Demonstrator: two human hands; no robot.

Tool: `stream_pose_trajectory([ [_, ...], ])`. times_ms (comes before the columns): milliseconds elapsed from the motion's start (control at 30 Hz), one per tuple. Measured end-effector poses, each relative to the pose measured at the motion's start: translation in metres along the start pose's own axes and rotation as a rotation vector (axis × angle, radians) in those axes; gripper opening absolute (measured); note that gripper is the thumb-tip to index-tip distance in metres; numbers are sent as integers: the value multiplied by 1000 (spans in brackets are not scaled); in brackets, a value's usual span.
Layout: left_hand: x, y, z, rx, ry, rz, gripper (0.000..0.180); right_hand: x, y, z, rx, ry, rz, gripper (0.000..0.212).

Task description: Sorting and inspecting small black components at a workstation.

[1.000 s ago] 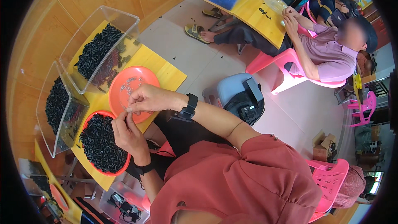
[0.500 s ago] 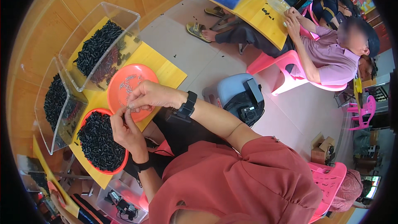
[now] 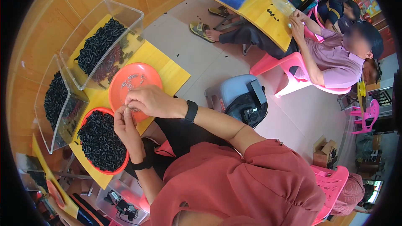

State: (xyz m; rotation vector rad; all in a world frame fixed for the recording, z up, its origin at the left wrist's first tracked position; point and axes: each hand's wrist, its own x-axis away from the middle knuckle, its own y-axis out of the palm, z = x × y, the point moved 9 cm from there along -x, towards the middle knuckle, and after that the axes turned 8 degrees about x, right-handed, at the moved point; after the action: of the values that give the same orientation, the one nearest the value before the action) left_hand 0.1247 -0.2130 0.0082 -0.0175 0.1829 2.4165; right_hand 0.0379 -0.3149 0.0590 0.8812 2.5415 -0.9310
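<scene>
My right hand and my left hand meet fingertip to fingertip over the near rim of an orange plate. Both are closed in a pinch; whatever sits between the fingers is too small and too covered to make out. Small silvery metal pieces lie scattered on the plate. Right beside my left hand stands a red-orange bowl heaped with short black plastic parts.
Two clear bins of black parts stand on the yellow table. At another yellow table a person sits on a pink chair. A lidded tub with black devices stands on the floor.
My right hand has turned, its back now facing up more, and its fingers cover more of the pinch. My left hand has shifted slightly. The plate and bowl stay put.
</scene>
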Motion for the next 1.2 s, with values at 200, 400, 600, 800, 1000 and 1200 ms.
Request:
stream_pose_trajectory([
  [200, -1, -1, -4, 62, -37, 3, 9, -1, 6, 2, -22, 38, 23, 11],
  [400, 0, 9, 15, -33, 127, 44, 9, 5, 20, 30, -407, 366, -136, 15],
  [600, -3, 5, -16, 252, -58, 93, 8, 3, 19, 23, -233, 290, -68, 13],
  [800, -2, 5, -42, 457, -308, 129, 8, 1, 9, 23, 98, 193, 1, 11],
  [1000, 2, 7, -49, 568, -401, 75, 11, -3, 10, 10, 16, 105, -12, 12],
  [1200, 7, 15, -48, 737, -464, -29, 14, -2, 15, 20, -214, 243, -73, 9],
])
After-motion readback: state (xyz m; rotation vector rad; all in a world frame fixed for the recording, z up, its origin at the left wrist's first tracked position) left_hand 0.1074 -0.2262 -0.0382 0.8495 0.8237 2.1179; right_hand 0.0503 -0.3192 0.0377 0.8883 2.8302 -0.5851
